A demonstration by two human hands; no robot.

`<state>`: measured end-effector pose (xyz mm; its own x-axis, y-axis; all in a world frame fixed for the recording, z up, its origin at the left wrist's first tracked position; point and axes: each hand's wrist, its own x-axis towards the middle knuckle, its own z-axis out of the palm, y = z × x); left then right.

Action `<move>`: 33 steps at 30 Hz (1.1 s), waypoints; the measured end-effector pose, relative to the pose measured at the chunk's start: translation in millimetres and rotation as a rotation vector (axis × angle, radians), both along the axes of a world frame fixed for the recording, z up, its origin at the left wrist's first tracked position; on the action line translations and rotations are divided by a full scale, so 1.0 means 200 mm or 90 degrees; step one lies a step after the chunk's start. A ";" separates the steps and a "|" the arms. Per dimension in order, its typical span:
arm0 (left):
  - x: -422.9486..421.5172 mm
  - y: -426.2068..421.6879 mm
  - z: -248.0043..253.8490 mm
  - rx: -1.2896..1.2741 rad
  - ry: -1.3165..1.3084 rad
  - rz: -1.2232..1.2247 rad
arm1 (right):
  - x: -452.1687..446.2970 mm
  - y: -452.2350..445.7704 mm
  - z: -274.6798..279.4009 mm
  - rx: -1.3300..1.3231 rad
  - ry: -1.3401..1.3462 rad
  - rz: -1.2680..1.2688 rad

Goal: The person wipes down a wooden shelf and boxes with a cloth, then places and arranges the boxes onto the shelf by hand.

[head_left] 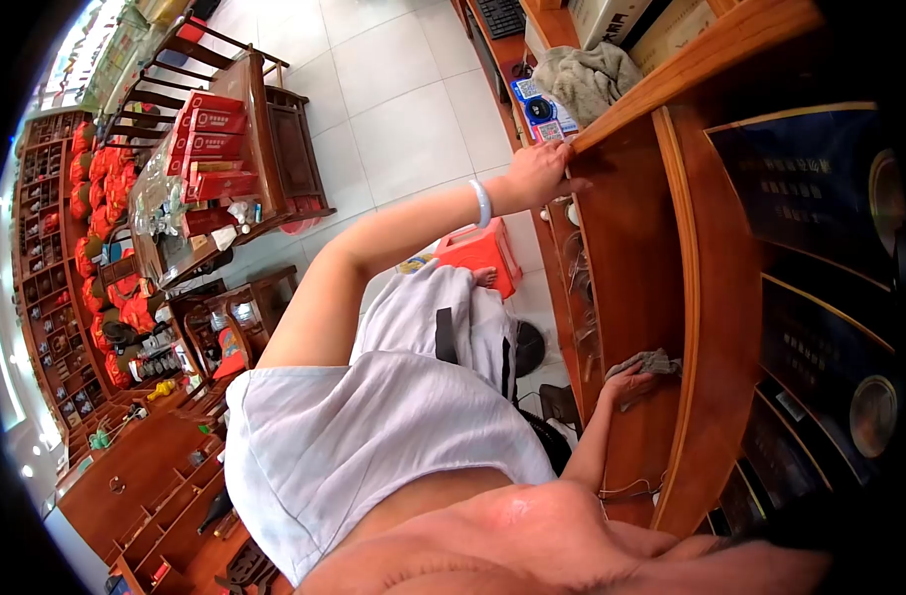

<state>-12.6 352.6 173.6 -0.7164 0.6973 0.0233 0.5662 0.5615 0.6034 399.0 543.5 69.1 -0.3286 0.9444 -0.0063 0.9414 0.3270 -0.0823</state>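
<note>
My left hand (pixel 540 175), with a pale bangle (pixel 482 204) on its wrist, reaches across to the shelving. Its fingers curl over the front end of a wooden shelf board (pixel 626 188). Lower down, my right hand (pixel 626 381) presses a grey cloth (pixel 655 364) onto the reddish-brown wooden surface (pixel 636 297) inside the unit. The cloth is bunched under and around its fingers. Near my left hand lie a second greyish cloth (pixel 587 77) and a blue-and-white card with QR codes (pixel 545 111).
Dark boxes with gold trim (pixel 810 188) fill the shelving at right. A red plastic stool (pixel 481 253) stands by my foot. Across the tiled floor (pixel 403 109), a wooden table holds red boxes (pixel 215 144). Shelves with red items (pixel 51 258) line the far left.
</note>
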 end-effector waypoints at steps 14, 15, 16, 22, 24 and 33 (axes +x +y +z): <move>-0.19 0.04 -0.16 0.052 0.019 -0.086 | 0.00 0.00 -0.03 0.041 0.073 0.035; -0.20 0.04 -0.18 0.051 0.012 -0.080 | 0.04 0.01 -0.06 0.094 0.081 0.064; -0.20 0.04 -0.20 0.076 0.030 -0.090 | 0.08 0.03 -0.09 0.145 0.089 0.096; -0.22 0.06 -0.23 0.142 0.082 -0.108 | 0.14 0.07 -0.12 0.154 0.080 0.106; -0.23 0.05 -0.24 0.146 0.095 -0.111 | 0.11 0.05 -0.09 0.075 0.140 0.067; -0.27 0.09 -0.26 0.182 0.198 -0.104 | 0.32 0.25 -0.27 0.154 0.182 0.116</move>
